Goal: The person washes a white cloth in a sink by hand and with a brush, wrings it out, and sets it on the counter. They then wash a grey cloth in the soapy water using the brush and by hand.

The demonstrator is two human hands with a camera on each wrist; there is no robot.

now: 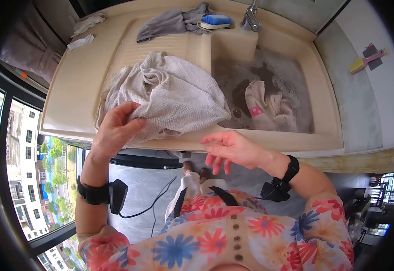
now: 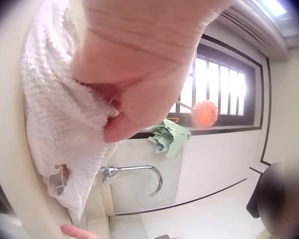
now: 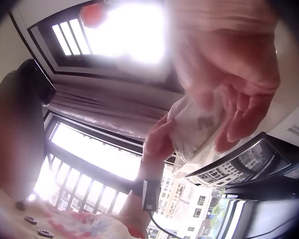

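A whitish textured towel (image 1: 183, 92) lies bunched on the ribbed left part of the beige sink counter. My left hand (image 1: 117, 130) pinches its near left edge between thumb and fingers. From the left wrist view, the towel (image 2: 65, 119) drapes below that hand (image 2: 134, 74), with a small hole near its lower end. My right hand (image 1: 234, 149) holds nothing; its fingers are loosely bent just in front of the counter edge, right of the towel. In the basin, a pale cloth (image 1: 269, 106) with a pink patch lies partly under cloudy, sudsy water.
A chrome faucet (image 1: 251, 19) stands behind the basin (image 1: 330, 97). Along the back lie a grey cloth (image 1: 167, 25) and a blue sponge brush (image 1: 216, 20). White rags (image 1: 86, 27) sit at the far left corner. A yellow-and-pink brush (image 1: 366, 62) is on the right wall.
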